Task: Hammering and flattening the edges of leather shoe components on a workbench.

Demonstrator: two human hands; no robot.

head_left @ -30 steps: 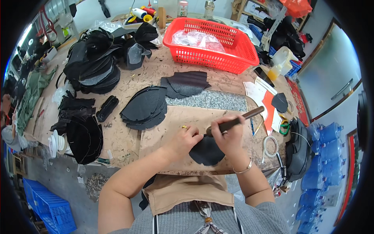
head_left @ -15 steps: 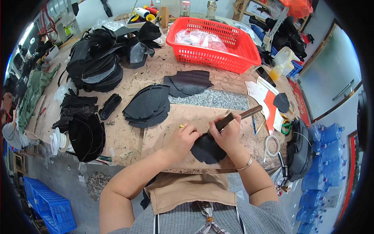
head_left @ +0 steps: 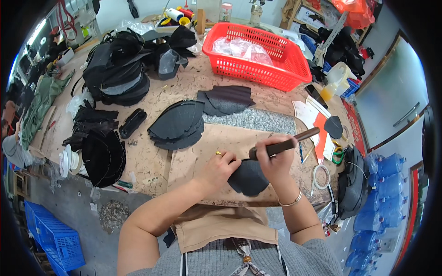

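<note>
Black fabric piece (head_left: pixel 248 178), rounded and dark, lies flat on the tan cutting board (head_left: pixel 202 152) right under my grip, close to the near edge of the wooden table (head_left: pixel 152 161). Beyond my hands, further from me, sits a grey granite slab (head_left: pixel 258 120), and past that a big red basket (head_left: pixel 258 55) with clear bags in it. Off to the left of my grip is a stack of black curved pieces (head_left: pixel 177 126), and further left more heaps of the same dark stuff.

My right hand (head_left: pixel 276 161) is wrapped fully closed round a wooden-handled tool (head_left: pixel 283 146), its handle pointing away to the right and its working end down at the top edge of the piece. My left hand (head_left: pixel 221 168) is not gripping anything; its fingers press down flat on the left rim of the piece, pinning it to the board.

I judge I am mid-way through working the edge of this piece with the tool. The next move, I think, calls for firm pressure from the left hand so the fabric doesn't creep, and fingertips kept clear of the tool's end.
</note>
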